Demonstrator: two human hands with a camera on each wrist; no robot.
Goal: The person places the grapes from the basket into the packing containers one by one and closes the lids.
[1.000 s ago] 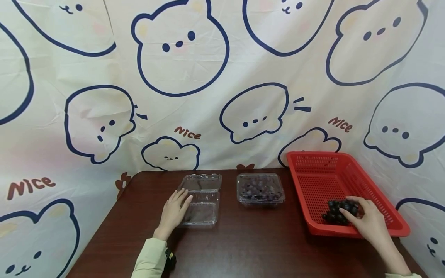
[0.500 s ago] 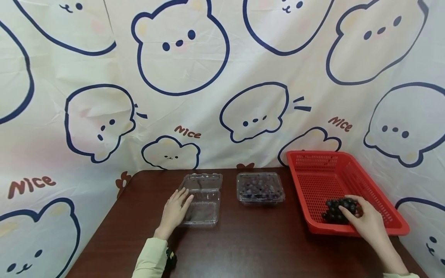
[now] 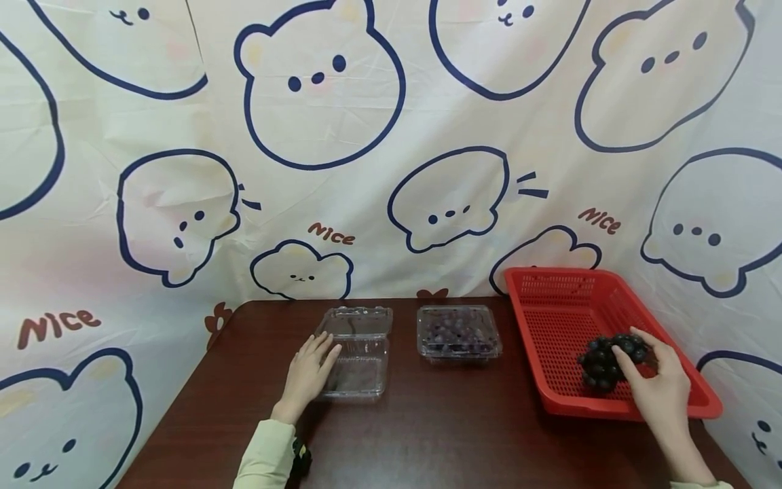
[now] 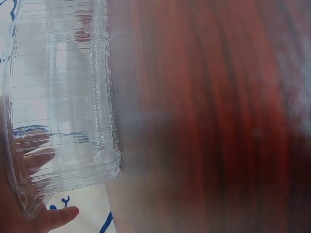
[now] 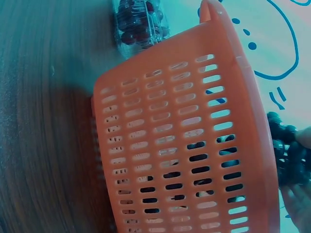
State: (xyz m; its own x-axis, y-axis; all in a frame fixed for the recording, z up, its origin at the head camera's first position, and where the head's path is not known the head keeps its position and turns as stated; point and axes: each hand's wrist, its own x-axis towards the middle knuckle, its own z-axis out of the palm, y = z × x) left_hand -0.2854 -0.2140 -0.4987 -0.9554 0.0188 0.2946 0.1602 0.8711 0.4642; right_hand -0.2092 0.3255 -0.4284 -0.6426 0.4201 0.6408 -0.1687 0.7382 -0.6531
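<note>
In the head view my right hand (image 3: 662,377) pinches a bunch of dark grapes (image 3: 605,363) between thumb and fingers, over the near end of a red plastic basket (image 3: 635,407). The right wrist view shows part of the grapes (image 5: 286,150) above the basket rim, with fingertips beside them. My left hand (image 3: 305,372) rests with straight fingers at the left side of a clear plastic clamshell box (image 3: 354,373), whose lid (image 3: 363,319) lies folded back. Through the clear wall of the box (image 4: 63,97), some left fingers show in the left wrist view.
A second clear box (image 3: 458,333), closed and filled with dark grapes, stands between the open box and the basket. All stand on a dark brown table (image 3: 440,435). A cloth (image 3: 366,136) printed with cartoon bears hangs behind it.
The right hand has raised the grape bunch a little from the basket floor and shifted slightly right. The left hand and the boxes stay where they were.
</note>
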